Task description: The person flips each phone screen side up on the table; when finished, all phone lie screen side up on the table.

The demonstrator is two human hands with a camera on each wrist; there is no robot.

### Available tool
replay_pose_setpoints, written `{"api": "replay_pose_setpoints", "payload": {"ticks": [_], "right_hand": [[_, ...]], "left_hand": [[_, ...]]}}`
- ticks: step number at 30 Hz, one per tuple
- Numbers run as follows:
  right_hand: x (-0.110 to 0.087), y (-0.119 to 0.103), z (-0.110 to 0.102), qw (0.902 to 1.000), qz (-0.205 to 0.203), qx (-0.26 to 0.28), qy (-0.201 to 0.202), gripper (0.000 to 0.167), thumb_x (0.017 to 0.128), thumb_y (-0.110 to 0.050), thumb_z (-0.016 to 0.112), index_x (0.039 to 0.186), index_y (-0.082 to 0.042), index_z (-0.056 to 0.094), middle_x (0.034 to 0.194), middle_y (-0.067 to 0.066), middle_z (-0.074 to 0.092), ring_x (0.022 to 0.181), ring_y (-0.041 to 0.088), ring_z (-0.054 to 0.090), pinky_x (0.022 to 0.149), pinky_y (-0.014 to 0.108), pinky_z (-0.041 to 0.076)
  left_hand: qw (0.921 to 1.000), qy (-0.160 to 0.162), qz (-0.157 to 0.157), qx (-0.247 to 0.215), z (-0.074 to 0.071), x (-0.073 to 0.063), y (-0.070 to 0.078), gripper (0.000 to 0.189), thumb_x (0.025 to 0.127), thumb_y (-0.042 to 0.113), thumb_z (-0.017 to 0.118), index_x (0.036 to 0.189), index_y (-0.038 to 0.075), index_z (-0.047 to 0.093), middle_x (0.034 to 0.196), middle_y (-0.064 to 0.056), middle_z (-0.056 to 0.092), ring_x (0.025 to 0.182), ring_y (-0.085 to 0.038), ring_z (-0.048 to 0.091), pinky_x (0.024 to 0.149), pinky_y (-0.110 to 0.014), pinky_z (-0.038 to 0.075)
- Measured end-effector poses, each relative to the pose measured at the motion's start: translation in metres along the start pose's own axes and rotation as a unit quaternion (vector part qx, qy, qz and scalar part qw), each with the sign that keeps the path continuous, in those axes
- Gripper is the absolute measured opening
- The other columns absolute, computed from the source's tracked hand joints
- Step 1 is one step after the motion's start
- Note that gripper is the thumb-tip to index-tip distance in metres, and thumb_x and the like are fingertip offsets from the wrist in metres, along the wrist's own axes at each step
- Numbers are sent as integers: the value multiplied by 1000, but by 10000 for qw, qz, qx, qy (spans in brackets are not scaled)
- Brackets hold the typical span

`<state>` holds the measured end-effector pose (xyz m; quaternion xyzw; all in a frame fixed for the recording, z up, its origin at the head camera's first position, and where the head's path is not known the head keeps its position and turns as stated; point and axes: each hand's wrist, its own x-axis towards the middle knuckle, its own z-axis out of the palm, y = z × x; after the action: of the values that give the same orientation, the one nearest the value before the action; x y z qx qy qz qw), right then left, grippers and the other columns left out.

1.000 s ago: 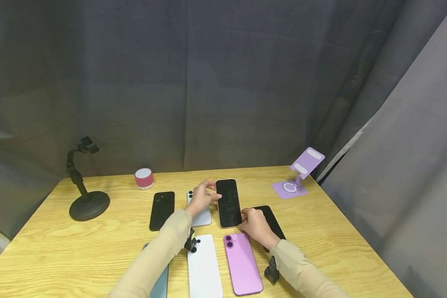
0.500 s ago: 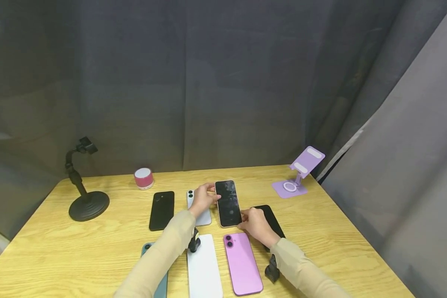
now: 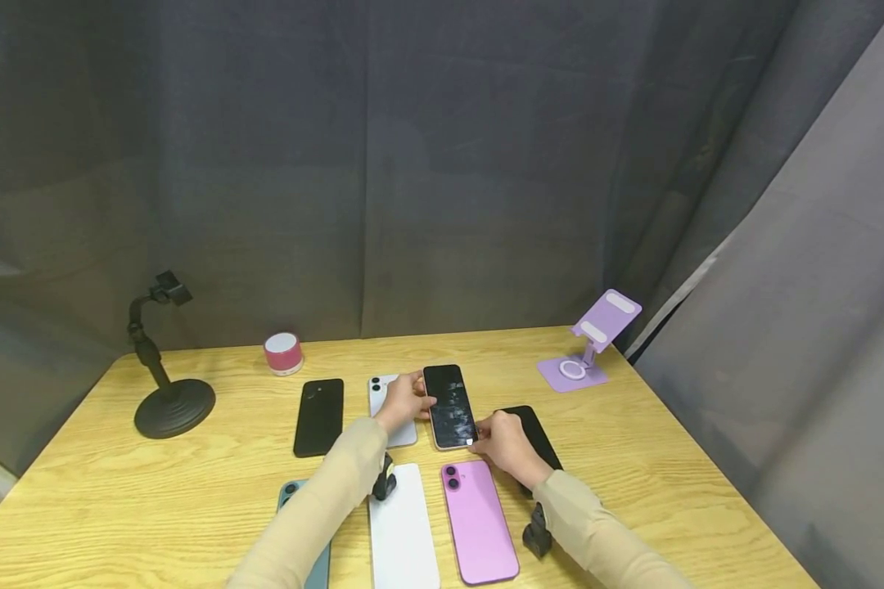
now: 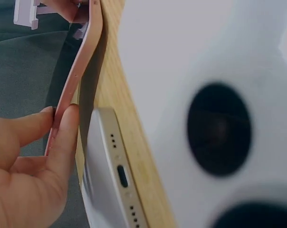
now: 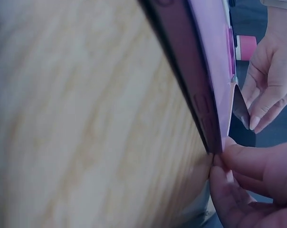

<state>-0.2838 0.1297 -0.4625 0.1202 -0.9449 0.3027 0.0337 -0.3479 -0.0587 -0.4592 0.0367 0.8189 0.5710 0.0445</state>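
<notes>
A pink-framed smartphone (image 3: pixel 451 409) is tilted screen-up, its far end raised off the wooden table. My left hand (image 3: pixel 400 404) pinches its left edge between thumb and fingers; the left wrist view shows the pink side rail (image 4: pixel 73 80) between the fingertips. At the near right corner, my right hand (image 3: pixel 506 444) pinches the phone with thumb and fingertips. A pale lilac smartphone (image 3: pixel 405 434) lies face down beneath my left hand. Beside my right hand lies a black smartphone (image 3: pixel 534 429), partly covered by it.
Face-down phones lie around: black (image 3: pixel 319 417), white (image 3: pixel 405 532), pink-purple (image 3: pixel 480 523) and teal (image 3: pixel 320 571), the last partly under my left sleeve. Farther back stand a black gooseneck stand (image 3: pixel 164 368), a pink round speaker (image 3: pixel 284 357) and a purple phone stand (image 3: pixel 593 339).
The far end of the held smartphone has come down, and my left hand has lowered slightly with it. Reflections have appeared on its screen. My right hand has stayed at the near corner.
</notes>
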Motion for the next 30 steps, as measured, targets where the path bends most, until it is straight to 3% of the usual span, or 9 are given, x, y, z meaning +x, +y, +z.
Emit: {"api": "replay_pose_setpoints", "payload": {"ticks": [2, 8, 12, 15, 24, 30], "right_hand": [[0, 0, -1, 10000, 40, 25, -41, 11, 73, -4, 80, 80, 0, 73, 62, -3, 50, 60, 10, 42, 51, 20, 34], [-1, 5, -2, 9998, 35, 152, -84, 8, 75, -5, 79, 77, -1, 72, 63, -1, 51, 62, 11, 42, 53, 20, 34], [-1, 7, -3, 9995, 137, 275, -115, 23, 75, -7, 80, 95, 3, 75, 81, 8, 69, 68, 12, 50, 58, 22, 43], [-1, 8, -3, 9992, 201, 311, -123, 31, 75, -8, 80, 103, 6, 72, 91, 12, 72, 71, 12, 53, 61, 23, 46], [-4, 3, -2, 9994, 213, 270, -90, 26, 78, -6, 77, 101, 6, 72, 74, 3, 63, 65, 12, 49, 56, 22, 41], [-5, 2, -1, 9990, 249, 374, -54, 12, 79, -4, 76, 90, 2, 75, 61, -3, 49, 55, 9, 40, 49, 19, 32]], "left_hand": [[10000, -43, 0, 50, 0, 0, -1, 67, 84, -9, 66, 142, -12, 34, 88, -8, 51, 62, -13, 66, 56, -26, 58], [9998, -195, 20, -41, 0, 1, -3, 64, 84, -9, 65, 139, -15, 34, 72, 0, 42, 56, -6, 59, 59, -26, 59], [9998, -211, -30, 12, 1, -1, -3, 61, 85, -10, 65, 138, -16, 35, 74, -2, 44, 57, -8, 62, 59, -25, 59], [9997, -207, -42, 159, 1, -2, -3, 60, 85, -10, 64, 137, -16, 37, 76, -3, 45, 62, -11, 65, 58, -24, 58], [9990, -236, -49, 369, 2, -3, 0, 58, 85, -9, 65, 136, -17, 39, 78, -5, 46, 63, -11, 62, 60, -24, 59], [9984, -172, -3, 534, 3, -4, 1, 55, 84, -7, 67, 133, -17, 44, 78, -5, 47, 61, -9, 62, 59, -23, 58]]}}
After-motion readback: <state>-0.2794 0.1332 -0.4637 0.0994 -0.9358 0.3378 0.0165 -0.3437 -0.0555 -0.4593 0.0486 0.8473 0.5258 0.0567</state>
